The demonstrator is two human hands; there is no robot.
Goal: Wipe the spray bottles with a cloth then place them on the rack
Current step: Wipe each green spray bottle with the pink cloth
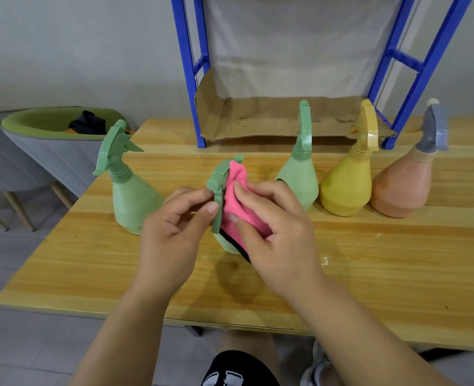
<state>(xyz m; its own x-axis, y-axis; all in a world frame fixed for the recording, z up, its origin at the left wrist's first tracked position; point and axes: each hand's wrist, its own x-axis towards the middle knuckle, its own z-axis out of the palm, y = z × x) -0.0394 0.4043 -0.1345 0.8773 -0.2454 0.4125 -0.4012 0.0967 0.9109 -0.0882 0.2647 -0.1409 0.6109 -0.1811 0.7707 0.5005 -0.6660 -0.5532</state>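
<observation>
– Wiping step, early in the job I'd judge: my left hand point(174, 218) pinches the trigger head of the green spray bottle point(218, 196) at desk centre. My right hand point(272, 227) grips the pink cloth point(237, 199) against its neck. Can't tell if the base touches the desk point(369, 260).
– Next?
– Finish the body, then lift to the rack point(188, 65) at 12 o'clock. Needs a firmer hold than this pinch, imo.
– Obstacles?
– Second green bottle point(130, 196) at 9. Third green bottle point(300, 176), yellow bottle point(347, 188) and peach bottle point(402, 190) at 1–3, btwn me and the rack's right side. Cardboard liner point(272, 118) on the shelf. Chair point(49, 151) at 10, off-desk.
</observation>
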